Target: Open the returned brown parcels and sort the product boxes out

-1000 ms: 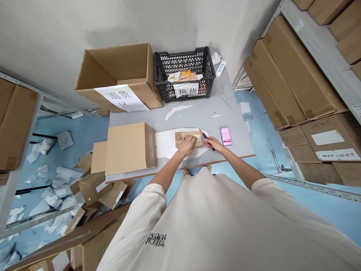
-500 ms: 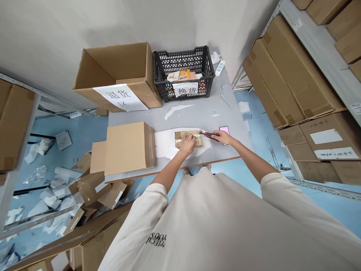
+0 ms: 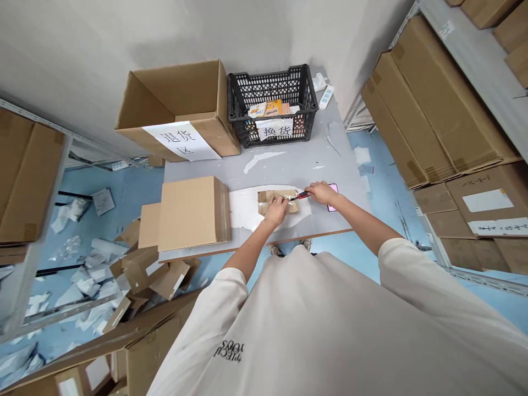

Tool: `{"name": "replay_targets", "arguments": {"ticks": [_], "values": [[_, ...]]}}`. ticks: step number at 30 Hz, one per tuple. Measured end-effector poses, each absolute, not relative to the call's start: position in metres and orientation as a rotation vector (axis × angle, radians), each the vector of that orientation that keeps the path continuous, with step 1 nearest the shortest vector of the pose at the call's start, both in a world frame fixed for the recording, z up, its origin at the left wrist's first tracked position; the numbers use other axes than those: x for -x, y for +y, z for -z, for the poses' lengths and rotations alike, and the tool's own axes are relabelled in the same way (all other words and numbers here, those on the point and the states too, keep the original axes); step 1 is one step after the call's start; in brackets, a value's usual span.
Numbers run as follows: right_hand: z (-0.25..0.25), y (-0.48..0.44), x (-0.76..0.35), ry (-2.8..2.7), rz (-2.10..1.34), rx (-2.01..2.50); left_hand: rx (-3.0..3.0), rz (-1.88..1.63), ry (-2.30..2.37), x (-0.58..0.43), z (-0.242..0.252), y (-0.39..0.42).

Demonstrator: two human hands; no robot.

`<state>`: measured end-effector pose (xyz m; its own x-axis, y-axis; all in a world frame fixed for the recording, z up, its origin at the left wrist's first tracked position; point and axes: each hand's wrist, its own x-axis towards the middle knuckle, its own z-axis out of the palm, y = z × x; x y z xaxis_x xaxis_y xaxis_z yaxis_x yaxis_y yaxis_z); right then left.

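A small, flat cardboard box point(image 3: 264, 199) with shiny clear tape across it lies on a white sheet point(image 3: 242, 208) near the table's front edge. My left hand point(image 3: 276, 210) presses on the box from the front, its fingers curled over the top and holding it in place. In my right hand point(image 3: 323, 192) is a red and black utility knife point(image 3: 301, 196), gripped by its rear end. The knife points left, with its tip over the taped top of the box close to my left fingertips. A phone point(image 3: 333, 190) with a pink screen lies partly behind my right hand.
Left on the table point(image 3: 284, 170) stands a closed carton point(image 3: 187, 217). At the back are a large open carton point(image 3: 165, 137) and a black crate point(image 3: 272, 113) holding small packets. A power strip point(image 3: 326, 97) lies back right. Box-laden shelves flank both sides.
My right hand has brought the knife left and slightly up, so its tip now lies farther over the box. My left hand stays on the box. The view has shifted slightly.
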<state>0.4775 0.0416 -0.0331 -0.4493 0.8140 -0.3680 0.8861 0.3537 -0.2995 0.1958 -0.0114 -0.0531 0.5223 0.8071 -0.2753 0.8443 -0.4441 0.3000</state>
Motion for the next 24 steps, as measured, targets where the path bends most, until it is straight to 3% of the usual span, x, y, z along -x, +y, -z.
{"name": "replay_targets", "arguments": {"ticks": [9, 15, 24], "values": [[0.025, 0.035, -0.501, 2.112, 1.301, -1.573, -2.373, 0.139, 1.374, -0.195, 0.054, -0.014], [0.033, 0.027, -0.488, 2.234, 1.239, -1.703, -2.377, 0.139, 1.353, -0.194, 0.054, -0.012], [0.041, 0.022, -0.504, 2.056, 1.487, -1.653, -2.382, 0.131, 1.336, -0.194, 0.057, -0.013]]}}
